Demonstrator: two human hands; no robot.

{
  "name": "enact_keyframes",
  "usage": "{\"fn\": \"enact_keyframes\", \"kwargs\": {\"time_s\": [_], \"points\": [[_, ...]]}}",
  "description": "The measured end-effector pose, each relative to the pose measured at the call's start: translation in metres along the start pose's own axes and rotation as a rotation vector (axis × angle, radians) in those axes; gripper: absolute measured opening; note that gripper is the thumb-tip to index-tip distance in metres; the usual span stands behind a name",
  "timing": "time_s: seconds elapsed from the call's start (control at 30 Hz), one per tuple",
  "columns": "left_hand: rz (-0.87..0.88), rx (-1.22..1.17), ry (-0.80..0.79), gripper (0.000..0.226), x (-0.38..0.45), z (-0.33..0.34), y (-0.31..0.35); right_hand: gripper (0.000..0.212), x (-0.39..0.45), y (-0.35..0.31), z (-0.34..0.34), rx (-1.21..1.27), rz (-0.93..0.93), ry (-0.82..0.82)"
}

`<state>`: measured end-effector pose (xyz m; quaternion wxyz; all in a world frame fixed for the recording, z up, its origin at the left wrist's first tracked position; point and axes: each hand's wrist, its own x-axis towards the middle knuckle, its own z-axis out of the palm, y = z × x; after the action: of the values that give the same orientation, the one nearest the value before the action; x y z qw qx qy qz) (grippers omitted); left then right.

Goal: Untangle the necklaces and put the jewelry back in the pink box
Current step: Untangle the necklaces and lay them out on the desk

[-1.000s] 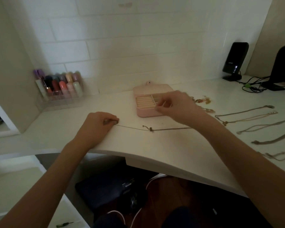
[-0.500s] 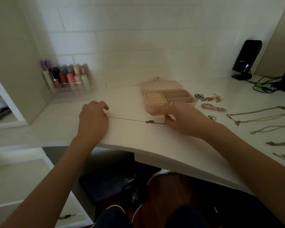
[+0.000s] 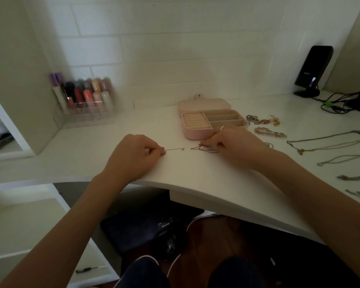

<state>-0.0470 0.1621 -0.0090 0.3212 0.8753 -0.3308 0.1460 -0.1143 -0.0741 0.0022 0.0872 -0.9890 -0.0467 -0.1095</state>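
Since half a second ago the hands have closed in, so the thin necklace (image 3: pixel 204 150) bunches just before the open pink box (image 3: pixel 213 121), left hand (image 3: pixel 133 156) pinching one end, right hand (image 3: pixel 235 143) pinching the gathered rest, likely for boxing.

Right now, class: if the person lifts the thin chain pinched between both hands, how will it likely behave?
The thin chain would probably hang limp: near the right hand it lies in slack loops. It looks very light, being so fine. It may snag or tangle easily; the left hand pinches only a short end.
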Motion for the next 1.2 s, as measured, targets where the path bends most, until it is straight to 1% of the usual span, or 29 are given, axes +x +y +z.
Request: {"fn": "enact_keyframes", "kwargs": {"time_s": [0.13,0.2,0.27,0.3,0.37,0.43,0.47,0.53,0.6,0.67,0.73,0.8,0.87,0.93,0.97,1.03,1.13,1.2], "points": [[0.018,0.113,0.07,0.019,-0.002,0.0,-0.002,0.035,0.0,0.003,-0.003,-0.072,0.06,0.037],[0.017,0.179,0.098,0.023,-0.004,0.001,-0.005,0.034,-0.001,0.002,-0.005,-0.097,0.082,0.033],[0.036,0.228,0.11,0.028,-0.005,0.0,-0.006,0.039,-0.002,-0.001,-0.007,-0.109,0.058,0.057],[0.05,0.222,0.096,0.026,-0.005,0.0,-0.005,0.044,-0.003,-0.003,-0.006,-0.077,0.025,0.077],[0.066,0.161,0.042,0.017,-0.002,0.0,-0.003,0.049,-0.004,-0.01,-0.004,0.053,-0.03,0.078],[0.035,0.084,-0.012,0.02,0.0,0.0,-0.002,0.042,-0.003,-0.016,0.002,0.114,-0.111,0.017],[0.011,0.03,-0.001,0.023,0.0,-0.001,-0.004,0.041,-0.001,-0.016,0.007,0.125,-0.156,0.001],[-0.05,-0.116,0.115,0.028,-0.001,-0.009,-0.005,0.045,0.001,-0.018,0.009,0.185,-0.167,0.026],[-0.152,-0.203,0.203,0.029,-0.002,-0.022,-0.013,0.044,0.003,-0.022,0.007,0.317,-0.117,0.118],[-0.246,-0.129,0.159,0.029,-0.005,-0.033,-0.028,0.034,0.009,-0.033,0.006,0.427,-0.107,0.189],[-0.283,0.01,0.059,0.027,-0.007,-0.038,-0.044,0.025,0.022,-0.051,0.008,0.431,-0.126,0.173],[-0.308,0.056,0.01,0.025,-0.009,-0.04,-0.051,0.027,0.041,-0.071,0.016,0.409,-0.133,0.093],[-0.336,0.072,-0.037,0.031,-0.007,-0.041,-0.053,0.033,0.063,-0.089,0.025,0.416,-0.132,0.029],[-0.36,0.131,-0.093,0.039,-0.004,-0.039,-0.052,0.035,0.085,-0.101,0.036,0.411,-0.137,0.021],[-0.359,0.14,-0.096,0.039,-0.004,-0.038,-0.053,0.034,0.094,-0.106,0.042,0.404,-0.132,0.023],[-0.337,0.098,-0.043,0.034,-0.004,-0.034,-0.054,0.029,0.106,-0.11,0.051,0.393,-0.113,0.027],[-0.33,0.005,0.05,0.02,-0.006,-0.034,-0.058,0.014,0.114,-0.112,0.055,0.47,-0.114,0.043],[-0.333,-0.023,0.08,0.013,-0.005,-0.036,-0.062,0.013,0.117,-0.114,0.055,0.486,-0.123,0.023]]}}
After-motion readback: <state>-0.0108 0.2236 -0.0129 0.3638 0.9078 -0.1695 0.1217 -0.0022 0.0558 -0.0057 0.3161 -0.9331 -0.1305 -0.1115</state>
